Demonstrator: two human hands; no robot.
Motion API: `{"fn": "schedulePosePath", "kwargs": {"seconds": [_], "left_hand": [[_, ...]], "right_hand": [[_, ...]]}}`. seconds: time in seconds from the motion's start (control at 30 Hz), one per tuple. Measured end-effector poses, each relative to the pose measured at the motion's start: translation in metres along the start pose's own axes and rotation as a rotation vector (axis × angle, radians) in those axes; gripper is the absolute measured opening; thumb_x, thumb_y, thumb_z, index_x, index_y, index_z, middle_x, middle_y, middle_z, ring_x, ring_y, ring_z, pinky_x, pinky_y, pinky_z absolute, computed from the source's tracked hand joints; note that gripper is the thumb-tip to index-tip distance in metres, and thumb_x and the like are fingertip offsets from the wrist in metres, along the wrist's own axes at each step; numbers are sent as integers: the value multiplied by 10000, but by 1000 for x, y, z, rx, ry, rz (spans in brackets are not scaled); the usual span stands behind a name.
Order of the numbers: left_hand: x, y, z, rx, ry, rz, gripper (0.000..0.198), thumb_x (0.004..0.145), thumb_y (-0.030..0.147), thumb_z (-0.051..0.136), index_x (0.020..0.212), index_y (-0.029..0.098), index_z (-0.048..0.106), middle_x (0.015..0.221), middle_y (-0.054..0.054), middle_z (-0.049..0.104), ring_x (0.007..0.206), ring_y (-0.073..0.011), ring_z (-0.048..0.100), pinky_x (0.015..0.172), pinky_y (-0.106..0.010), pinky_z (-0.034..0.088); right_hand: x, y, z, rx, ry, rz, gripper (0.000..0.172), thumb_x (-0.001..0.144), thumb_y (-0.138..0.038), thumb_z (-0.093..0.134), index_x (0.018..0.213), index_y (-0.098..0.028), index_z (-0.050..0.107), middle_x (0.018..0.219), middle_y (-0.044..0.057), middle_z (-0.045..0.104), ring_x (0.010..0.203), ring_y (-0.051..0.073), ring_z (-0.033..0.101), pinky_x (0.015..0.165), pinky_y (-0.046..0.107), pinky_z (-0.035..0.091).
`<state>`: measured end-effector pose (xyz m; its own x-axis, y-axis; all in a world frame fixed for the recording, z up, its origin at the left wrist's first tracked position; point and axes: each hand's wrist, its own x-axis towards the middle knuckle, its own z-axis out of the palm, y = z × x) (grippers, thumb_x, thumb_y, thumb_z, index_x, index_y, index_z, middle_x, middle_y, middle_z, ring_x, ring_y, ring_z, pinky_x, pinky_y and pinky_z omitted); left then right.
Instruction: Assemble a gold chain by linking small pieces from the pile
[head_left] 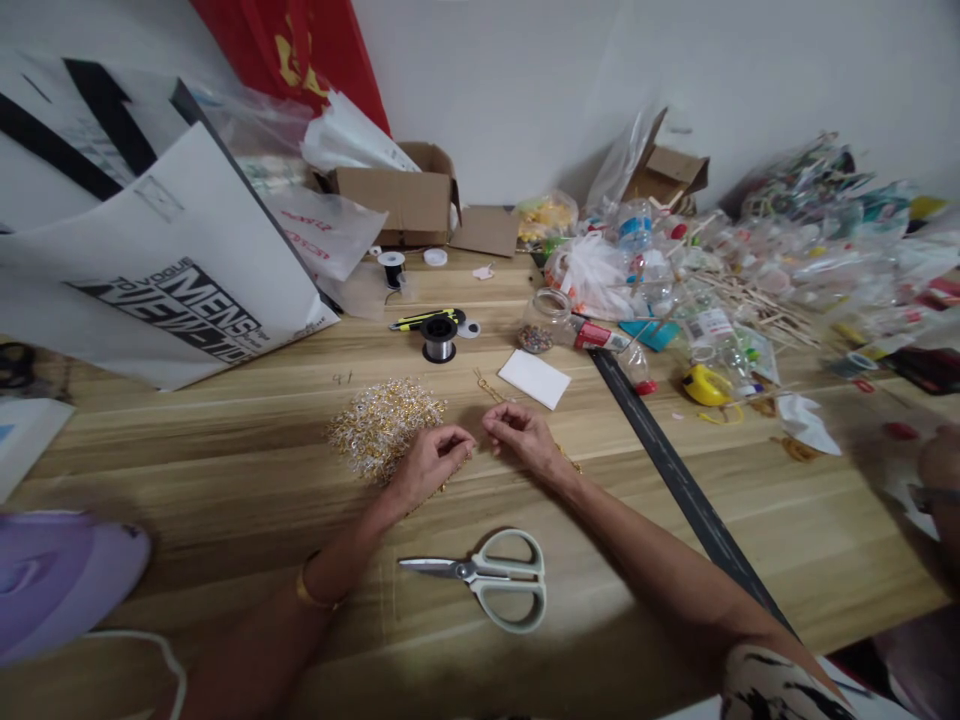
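My left hand (433, 462) is at the right edge of a heap of gold and clear beaded strands (386, 425), thumb and fingers pinched together. A few gold bits show beneath it. Just to its right, my right hand (525, 438) is also pinched, its fingertips a small gap from the left ones. Whatever either pinch holds is too small to make out. A thin gold chain (489, 387) lies beyond the right hand, beside a white card (534, 379). Scissors with pale handles (511, 580) lie nearer me, blades pointing left.
A spool of silver wire (439, 340) and a yellow utility knife (427, 319) lie beyond the heap. A jar of beads (541, 325) stands behind the card. Plastic bottles and sticks clutter the right. A purple iron (67, 580) sits left; another person's arm (941, 480) shows far right.
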<state>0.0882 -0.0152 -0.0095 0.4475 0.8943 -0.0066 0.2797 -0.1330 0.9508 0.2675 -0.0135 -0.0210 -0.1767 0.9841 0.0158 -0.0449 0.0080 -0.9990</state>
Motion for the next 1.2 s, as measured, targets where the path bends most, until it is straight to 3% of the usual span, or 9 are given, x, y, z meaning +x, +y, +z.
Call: {"fn": "schedulePosePath", "kwargs": {"seconds": [0.2, 0.57, 0.7, 0.83, 1.2], "left_hand": [[-1, -2, 0, 18, 3, 38, 148, 765, 233, 528, 739, 124, 625, 655, -12, 610, 599, -106, 530, 568, -200, 407], [-1, -1, 1, -68, -15, -43, 216, 790, 314, 538, 734, 123, 621, 592, 11, 565, 510, -82, 464, 481, -187, 352], [-1, -1, 1, -92, 0, -47, 240, 796, 350, 540, 732, 129, 610, 602, 9, 573, 527, -87, 493, 510, -193, 388], [-1, 1, 0, -103, 30, -46, 272, 812, 364, 522, 673, 136, 576, 565, 11, 564, 512, -95, 521, 518, -202, 416], [-2, -1, 0, 94, 97, 3, 335, 864, 379, 432, 625, 158, 511, 516, 24, 528, 492, -106, 516, 520, -212, 389]], "right_hand": [[0, -3, 2, 20, 29, 32, 267, 726, -396, 668, 736, -138, 598, 539, -30, 528, 442, 80, 480, 459, 212, 410], [1, 4, 0, -16, 28, 6, 301, 769, -436, 610, 743, -138, 577, 560, -22, 511, 476, 86, 463, 479, 219, 409], [-2, 1, 0, -184, 7, -49, 283, 818, -414, 546, 787, -138, 595, 595, -6, 540, 520, 101, 483, 504, 222, 399], [-8, -7, 1, -453, -57, -227, 195, 840, -319, 517, 880, -148, 603, 773, 39, 601, 682, 133, 531, 600, 237, 407], [-10, -14, 0, -720, -212, -389, 145, 845, -264, 521, 742, -163, 537, 693, 24, 531, 637, 130, 465, 599, 248, 360]]}}
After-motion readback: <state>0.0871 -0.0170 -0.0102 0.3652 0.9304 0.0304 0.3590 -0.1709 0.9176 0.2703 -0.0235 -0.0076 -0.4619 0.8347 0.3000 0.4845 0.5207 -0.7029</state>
